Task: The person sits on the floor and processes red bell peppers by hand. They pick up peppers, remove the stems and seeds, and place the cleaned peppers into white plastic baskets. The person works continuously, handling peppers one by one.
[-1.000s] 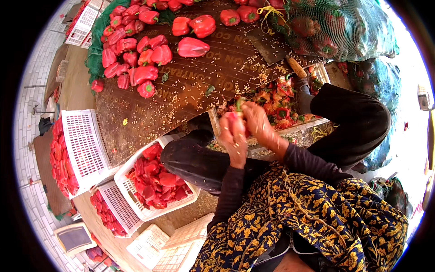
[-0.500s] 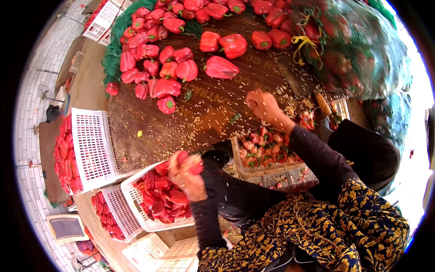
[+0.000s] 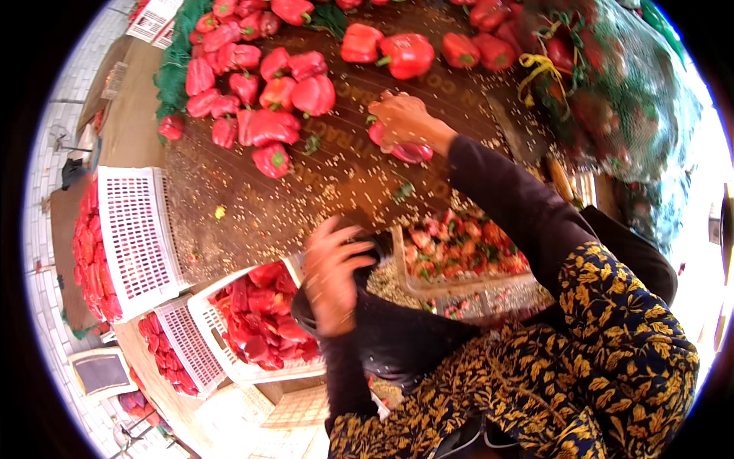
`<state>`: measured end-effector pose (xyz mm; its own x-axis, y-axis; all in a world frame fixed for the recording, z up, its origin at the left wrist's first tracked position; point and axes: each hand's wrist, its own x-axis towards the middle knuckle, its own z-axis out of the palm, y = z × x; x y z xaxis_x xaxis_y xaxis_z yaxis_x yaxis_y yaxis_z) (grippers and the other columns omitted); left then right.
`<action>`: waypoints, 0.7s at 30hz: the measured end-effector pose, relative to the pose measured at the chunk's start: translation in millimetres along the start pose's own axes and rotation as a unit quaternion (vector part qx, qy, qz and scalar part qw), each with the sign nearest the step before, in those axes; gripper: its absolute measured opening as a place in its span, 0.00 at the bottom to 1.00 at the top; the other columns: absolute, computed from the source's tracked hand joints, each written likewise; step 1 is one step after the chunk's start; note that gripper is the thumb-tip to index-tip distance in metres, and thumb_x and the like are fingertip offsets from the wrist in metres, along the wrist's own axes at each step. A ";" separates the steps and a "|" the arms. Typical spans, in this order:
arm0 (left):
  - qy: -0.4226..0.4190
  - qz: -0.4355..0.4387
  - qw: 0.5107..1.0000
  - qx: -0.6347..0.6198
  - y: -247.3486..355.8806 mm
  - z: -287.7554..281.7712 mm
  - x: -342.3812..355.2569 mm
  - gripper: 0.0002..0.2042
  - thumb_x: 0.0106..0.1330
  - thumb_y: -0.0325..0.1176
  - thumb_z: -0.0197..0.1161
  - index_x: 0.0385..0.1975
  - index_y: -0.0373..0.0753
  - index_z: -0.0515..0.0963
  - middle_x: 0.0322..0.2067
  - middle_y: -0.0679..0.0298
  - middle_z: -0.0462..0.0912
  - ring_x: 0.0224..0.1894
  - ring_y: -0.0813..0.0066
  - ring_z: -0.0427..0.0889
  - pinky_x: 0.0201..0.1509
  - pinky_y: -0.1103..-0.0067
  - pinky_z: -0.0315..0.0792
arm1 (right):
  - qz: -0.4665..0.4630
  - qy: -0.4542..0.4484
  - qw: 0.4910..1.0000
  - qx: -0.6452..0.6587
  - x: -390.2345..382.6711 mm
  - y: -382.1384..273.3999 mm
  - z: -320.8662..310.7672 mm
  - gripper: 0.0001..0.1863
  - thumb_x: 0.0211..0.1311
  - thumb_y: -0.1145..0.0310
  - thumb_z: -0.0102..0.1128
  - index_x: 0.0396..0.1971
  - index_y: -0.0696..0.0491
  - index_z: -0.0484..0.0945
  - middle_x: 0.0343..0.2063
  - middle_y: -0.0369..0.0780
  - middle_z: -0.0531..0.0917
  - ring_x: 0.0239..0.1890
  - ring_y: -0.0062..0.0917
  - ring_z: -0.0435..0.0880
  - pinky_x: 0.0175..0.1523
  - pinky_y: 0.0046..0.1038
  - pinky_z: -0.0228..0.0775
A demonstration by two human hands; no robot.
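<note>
Reaching over the brown board (image 3: 321,199), my right hand (image 3: 407,120) is closed from above over a red bell pepper (image 3: 414,153) whose ends show at both sides of it. My left hand (image 3: 333,275) is in the air, fingers spread, with nothing in it; motion blurs it a little. Just beside it, a white crate (image 3: 205,315) holds cut red pepper pieces (image 3: 264,325). Whole red bell peppers lie loose on the board, among them one with a green stem (image 3: 407,56) beyond my right hand.
A tray (image 3: 399,264) of pepper cores and trimmings stands below the board's near edge. More white crates (image 3: 138,229) with red pieces stand at the left. Green mesh sacks (image 3: 627,99) fill the right, near a wooden handle (image 3: 560,180). Pale seeds litter the board.
My left hand held red pepper pieces over the crate; these have left it, and its fingers have spread. My right hand moved away and left, onto the whole pepper. The view has shifted slightly.
</note>
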<state>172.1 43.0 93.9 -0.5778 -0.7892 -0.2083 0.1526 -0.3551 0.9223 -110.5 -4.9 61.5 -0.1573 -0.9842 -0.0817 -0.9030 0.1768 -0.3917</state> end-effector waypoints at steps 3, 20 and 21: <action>-0.059 -0.291 0.942 -0.154 -76.6 65.9 -5.1 0.43 0.56 0.67 0.41 0.59 0.33 0.52 0.43 0.49 0.74 0.37 0.58 0.79 0.35 0.68 0.76 | 0.004 0.106 0.990 0.087 -107.0 -5.5 25.4 0.30 0.28 0.62 0.69 0.39 0.52 0.73 0.39 0.46 0.73 0.40 0.44 0.74 0.41 0.40 0.68; 0.046 -0.226 0.971 -0.055 -222.1 116.2 -13.4 0.14 0.61 0.39 0.57 0.41 0.37 0.69 0.44 0.65 0.63 0.45 0.74 0.67 0.49 0.77 0.62 | 0.169 0.108 0.910 0.363 -274.5 8.1 116.3 0.34 0.41 0.69 0.62 0.53 0.54 0.63 0.53 0.53 0.64 0.56 0.47 0.63 0.57 0.39 0.60; 0.030 -0.215 0.976 0.017 -225.5 115.6 -9.2 0.18 0.61 0.41 0.57 0.44 0.35 0.68 0.46 0.61 0.62 0.48 0.70 0.66 0.53 0.75 0.60 | 0.153 0.092 0.920 0.348 -276.0 12.3 118.5 0.34 0.41 0.69 0.62 0.53 0.55 0.62 0.52 0.54 0.64 0.55 0.49 0.63 0.55 0.38 0.61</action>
<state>50.3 188.2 -74.6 -0.5347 -0.5983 -0.5967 -0.1219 -0.6441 0.7551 -30.8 270.4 -29.3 -0.4839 -0.8615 -0.1542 -0.3410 0.3478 -0.8734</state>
